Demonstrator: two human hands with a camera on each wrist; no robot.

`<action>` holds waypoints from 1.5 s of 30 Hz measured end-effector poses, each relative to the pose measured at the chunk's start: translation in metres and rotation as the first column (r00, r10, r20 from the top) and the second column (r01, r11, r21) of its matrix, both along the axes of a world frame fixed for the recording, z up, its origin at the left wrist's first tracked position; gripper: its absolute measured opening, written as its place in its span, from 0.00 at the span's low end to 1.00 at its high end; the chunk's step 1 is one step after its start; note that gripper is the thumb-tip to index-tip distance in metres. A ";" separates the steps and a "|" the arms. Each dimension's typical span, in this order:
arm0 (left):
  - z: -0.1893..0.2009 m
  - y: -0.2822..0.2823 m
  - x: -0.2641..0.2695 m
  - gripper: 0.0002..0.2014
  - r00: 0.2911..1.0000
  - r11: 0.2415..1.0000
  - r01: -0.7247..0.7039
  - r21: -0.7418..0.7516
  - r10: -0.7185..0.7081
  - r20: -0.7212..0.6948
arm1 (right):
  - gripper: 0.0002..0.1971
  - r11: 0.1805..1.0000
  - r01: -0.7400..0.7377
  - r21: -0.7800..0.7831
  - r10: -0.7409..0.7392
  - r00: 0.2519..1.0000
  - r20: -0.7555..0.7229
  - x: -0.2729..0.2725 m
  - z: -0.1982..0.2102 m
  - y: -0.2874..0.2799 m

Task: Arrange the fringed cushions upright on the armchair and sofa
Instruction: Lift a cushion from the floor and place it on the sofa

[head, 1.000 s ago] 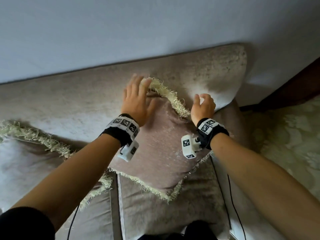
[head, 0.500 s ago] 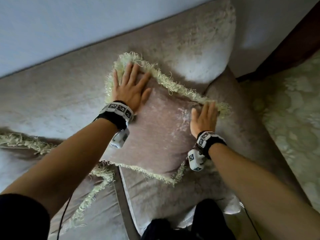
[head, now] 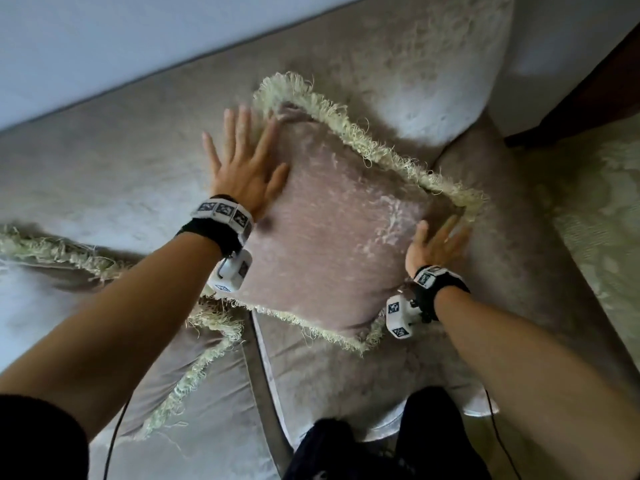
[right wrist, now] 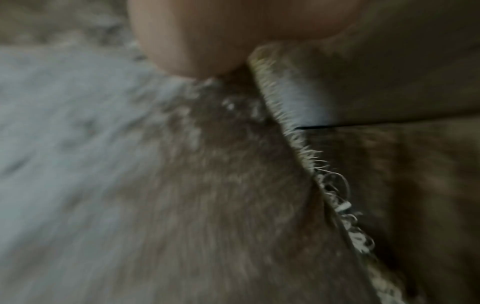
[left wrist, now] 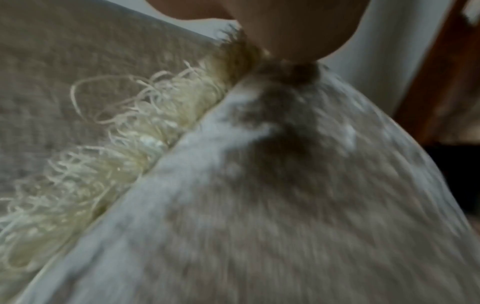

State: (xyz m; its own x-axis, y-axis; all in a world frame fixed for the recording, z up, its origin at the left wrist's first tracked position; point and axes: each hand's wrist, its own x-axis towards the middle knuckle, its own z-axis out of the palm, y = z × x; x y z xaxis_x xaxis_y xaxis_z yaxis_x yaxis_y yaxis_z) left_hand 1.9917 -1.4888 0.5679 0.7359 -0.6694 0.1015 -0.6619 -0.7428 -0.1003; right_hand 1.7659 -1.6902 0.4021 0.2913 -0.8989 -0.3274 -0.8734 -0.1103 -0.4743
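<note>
A mauve velvet cushion [head: 332, 237] with a cream fringe leans upright against the sofa back [head: 121, 161], in the corner by the armrest. My left hand [head: 242, 157] lies flat with spread fingers on the cushion's left edge. At the cushion's right edge my right hand [head: 438, 240] rests with straight fingers, blurred by motion. The left wrist view is filled by the cushion face [left wrist: 285, 205] and its fringe [left wrist: 103, 174]. A blurred cushion surface [right wrist: 155, 185] and a thin strip of fringe [right wrist: 306, 156] show in the right wrist view. A second fringed cushion [head: 52, 306] lies at the left on the seat.
The sofa's rounded armrest [head: 502, 209] stands right of the cushion. A pale patterned carpet [head: 602, 209] covers the floor beyond it, and a dark wooden piece [head: 595, 95] stands at the upper right. A plain wall [head: 104, 39] runs behind the sofa.
Both hands let go of the cushion's top fringe and came to lie flat on its face. The cushion now stands straighter against the sofa back, and the view has tilted.
</note>
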 end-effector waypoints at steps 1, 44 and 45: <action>-0.006 -0.002 -0.011 0.32 0.992 0.991 0.129 0.023 -0.129 0.010 | 0.36 0.985 -0.112 -0.134 0.122 0.990 0.069 0.010 0.010 0.013; -0.091 0.086 -0.081 0.38 0.656 0.695 -0.660 -0.284 0.350 -0.668 | 0.21 0.161 -0.739 0.654 0.865 -0.213 -0.454 -0.041 0.066 0.068; -0.087 0.080 -0.077 0.38 0.681 0.712 -0.639 -0.291 0.347 -0.645 | 0.15 0.171 -0.790 0.589 0.889 -0.135 -0.439 -0.033 0.068 0.065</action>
